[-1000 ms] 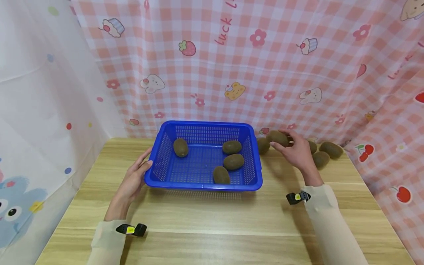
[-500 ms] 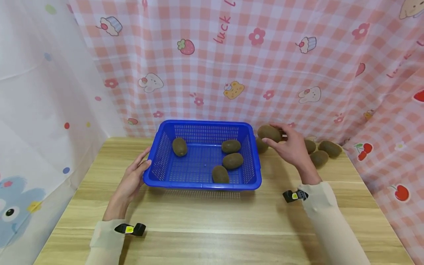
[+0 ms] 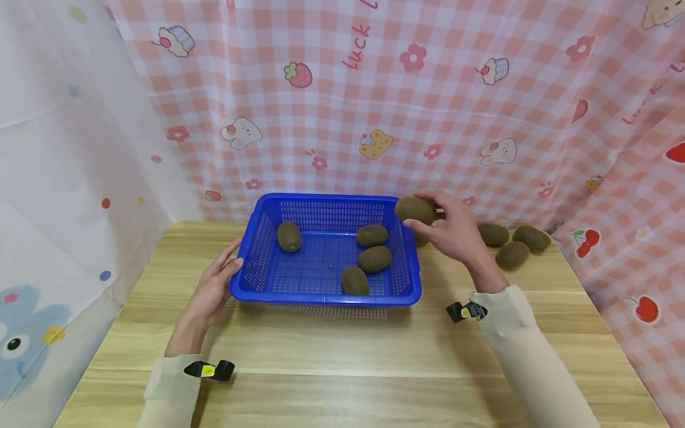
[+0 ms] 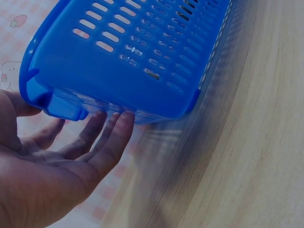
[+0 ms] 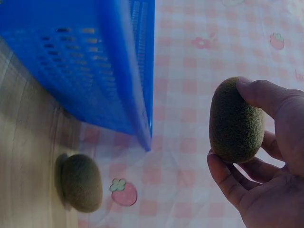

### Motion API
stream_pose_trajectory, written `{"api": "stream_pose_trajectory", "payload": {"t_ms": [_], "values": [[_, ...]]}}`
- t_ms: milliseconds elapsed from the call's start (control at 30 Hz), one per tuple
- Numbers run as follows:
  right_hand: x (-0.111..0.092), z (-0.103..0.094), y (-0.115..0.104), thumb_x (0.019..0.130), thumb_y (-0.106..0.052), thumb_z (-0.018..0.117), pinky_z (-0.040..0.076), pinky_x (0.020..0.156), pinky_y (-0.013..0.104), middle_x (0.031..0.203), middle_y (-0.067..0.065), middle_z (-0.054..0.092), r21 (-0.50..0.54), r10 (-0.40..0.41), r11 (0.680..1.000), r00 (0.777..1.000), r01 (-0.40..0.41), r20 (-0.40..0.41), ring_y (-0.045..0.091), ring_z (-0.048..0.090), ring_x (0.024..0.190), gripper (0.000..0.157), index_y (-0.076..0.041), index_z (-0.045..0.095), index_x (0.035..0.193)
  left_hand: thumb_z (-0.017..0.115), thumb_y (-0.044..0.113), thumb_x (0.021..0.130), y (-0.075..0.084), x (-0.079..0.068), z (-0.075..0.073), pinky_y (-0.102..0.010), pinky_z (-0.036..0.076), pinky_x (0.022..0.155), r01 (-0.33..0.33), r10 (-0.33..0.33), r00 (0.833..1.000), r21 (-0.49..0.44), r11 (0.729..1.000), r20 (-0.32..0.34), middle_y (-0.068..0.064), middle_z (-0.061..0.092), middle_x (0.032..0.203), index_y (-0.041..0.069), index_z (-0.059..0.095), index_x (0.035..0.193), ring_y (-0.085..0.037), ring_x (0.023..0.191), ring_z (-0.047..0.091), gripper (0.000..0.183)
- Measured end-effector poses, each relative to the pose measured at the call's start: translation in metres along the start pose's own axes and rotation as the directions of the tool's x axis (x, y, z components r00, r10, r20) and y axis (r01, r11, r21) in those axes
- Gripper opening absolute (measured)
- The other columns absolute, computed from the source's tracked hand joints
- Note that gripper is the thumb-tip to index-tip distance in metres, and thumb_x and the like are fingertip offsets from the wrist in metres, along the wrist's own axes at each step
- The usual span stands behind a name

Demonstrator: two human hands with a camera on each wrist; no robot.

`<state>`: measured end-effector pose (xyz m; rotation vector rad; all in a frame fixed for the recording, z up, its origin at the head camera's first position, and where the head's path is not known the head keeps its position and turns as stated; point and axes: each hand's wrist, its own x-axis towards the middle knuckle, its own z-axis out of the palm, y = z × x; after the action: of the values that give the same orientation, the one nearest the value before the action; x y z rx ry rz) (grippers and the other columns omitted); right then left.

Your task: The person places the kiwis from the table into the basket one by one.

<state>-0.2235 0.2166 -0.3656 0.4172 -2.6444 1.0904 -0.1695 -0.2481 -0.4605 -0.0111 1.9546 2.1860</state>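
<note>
My right hand (image 3: 452, 229) pinches a brown kiwi (image 3: 414, 210) between thumb and fingers, raised beside the far right corner of the blue basket (image 3: 326, 300). In the right wrist view this kiwi (image 5: 236, 121) is apart from the basket's rim. My left hand (image 3: 211, 291) grips the basket's left end. Its thumb lies at the rim and its fingertips (image 4: 124, 122) touch the outer wall. Several kiwis lie in the basket: one (image 3: 289, 237) at the left, the others (image 3: 375, 259) towards the right.
One kiwi (image 5: 82, 183) lies on the wooden table (image 3: 321, 368) just right of the basket, mostly hidden in the head view. Further right is a group of kiwis (image 3: 512, 255). A pink checked cloth (image 3: 321, 107) hangs behind the table.
My right hand has lifted its kiwi a little and carried it left to the basket's right rim. The left hand keeps its place on the basket.
</note>
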Motion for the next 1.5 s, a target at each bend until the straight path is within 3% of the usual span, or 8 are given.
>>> {"api": "stream_pose_trajectory", "payload": {"t_ms": [233, 467, 700, 1367, 1500], "values": [[0.004, 0.008, -0.017, 0.088, -0.031, 0.084, 0.055, 0.090, 0.050, 0.126, 0.010, 0.069, 0.029, -0.046, 0.999, 0.998, 0.046, 0.033, 0.027, 0.066, 0.105, 0.056, -0.012, 0.064, 0.136, 0.054, 0.034, 0.108, -0.001, -0.001, -0.001, -0.025, 0.059, 0.081, 0.003, -0.003, 1.000, -0.003, 1.000, -0.003, 0.009, 0.065, 0.123, 0.026, 0.027, 0.164, -0.006, 0.101, 0.069, 0.062], [0.008, 0.018, -0.029, 0.087, -0.028, 0.084, 0.057, 0.085, 0.041, 0.122, 0.008, 0.070, 0.017, -0.100, 0.995, 0.994, 0.099, 0.053, 0.023, 0.067, 0.099, 0.053, -0.012, 0.066, 0.134, 0.055, 0.034, 0.107, 0.000, -0.001, -0.001, -0.024, 0.059, 0.082, 0.005, -0.005, 1.000, -0.002, 1.000, -0.006, 0.010, 0.065, 0.123, 0.026, 0.027, 0.164, -0.006, 0.101, 0.069, 0.063], [0.013, 0.026, -0.041, 0.088, -0.028, 0.084, 0.054, 0.088, 0.040, 0.125, 0.009, 0.069, 0.056, -0.148, 0.988, 0.984, 0.143, 0.096, 0.024, 0.064, 0.103, 0.054, -0.011, 0.065, 0.135, 0.055, 0.035, 0.107, 0.000, -0.002, -0.001, -0.024, 0.059, 0.083, 0.006, -0.006, 1.000, 0.001, 1.000, -0.005, 0.009, 0.064, 0.125, 0.026, 0.027, 0.164, -0.006, 0.103, 0.068, 0.064], [0.022, 0.045, -0.053, 0.091, -0.038, 0.079, 0.052, 0.091, 0.040, 0.134, 0.005, 0.067, -0.029, -0.153, 0.986, 0.956, 0.165, 0.249, 0.023, 0.063, 0.107, 0.055, -0.015, 0.062, 0.139, 0.054, 0.036, 0.107, 0.001, -0.001, -0.001, -0.025, 0.059, 0.083, 0.009, -0.009, 1.000, 0.016, 1.000, -0.005, 0.009, 0.063, 0.126, 0.028, 0.027, 0.164, -0.006, 0.104, 0.068, 0.063], [0.021, 0.044, -0.053, 0.093, -0.038, 0.076, 0.054, 0.096, 0.043, 0.135, 0.006, 0.065, -0.009, -0.119, 0.992, 0.954, 0.126, 0.275, 0.026, 0.064, 0.114, 0.054, -0.017, 0.061, 0.140, 0.055, 0.036, 0.107, 0.000, -0.001, -0.001, -0.024, 0.059, 0.082, 0.015, -0.015, 1.000, 0.013, 1.000, -0.006, 0.010, 0.063, 0.125, 0.028, 0.027, 0.164, -0.006, 0.103, 0.068, 0.064]]}}
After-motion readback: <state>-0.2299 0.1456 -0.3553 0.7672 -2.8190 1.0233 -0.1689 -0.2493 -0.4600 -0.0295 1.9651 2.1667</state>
